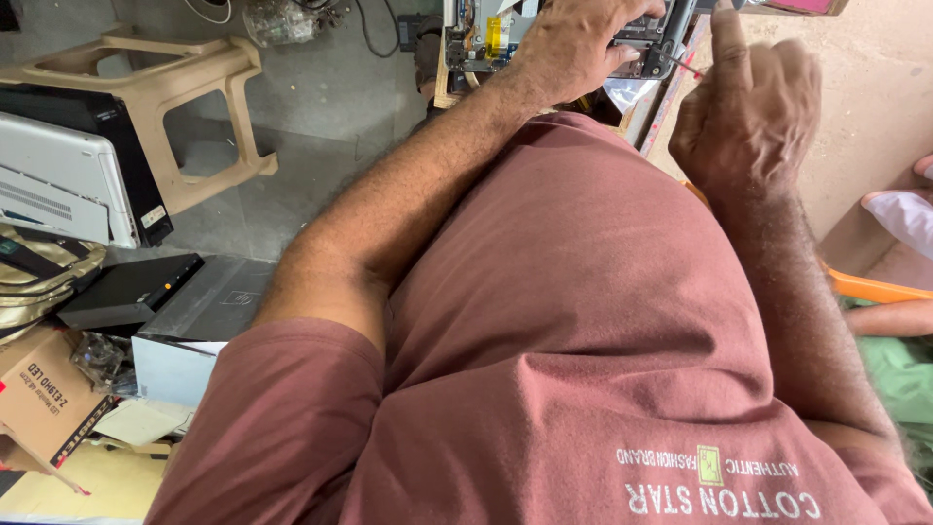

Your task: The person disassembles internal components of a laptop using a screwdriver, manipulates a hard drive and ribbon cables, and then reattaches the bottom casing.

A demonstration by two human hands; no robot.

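Note:
My left hand (573,44) reaches forward at the top centre and grips an opened electronic device (476,39) whose circuit board and a yellow part are exposed. Just right of it my right hand (748,107) is curled with the index finger pointing away from me. A thin red-tipped tool (686,66) sticks out of that hand toward the device's dark edge (661,44). My reddish-brown shirt (583,340) fills the lower middle and hides what lies under the hands.
A beige plastic stool (185,87) stands on the grey floor at upper left. Below it lie a white machine (58,175), flat black boxes (131,292) and a cardboard box (44,394). An orange edge (875,289) and part of another person (909,214) are at the right.

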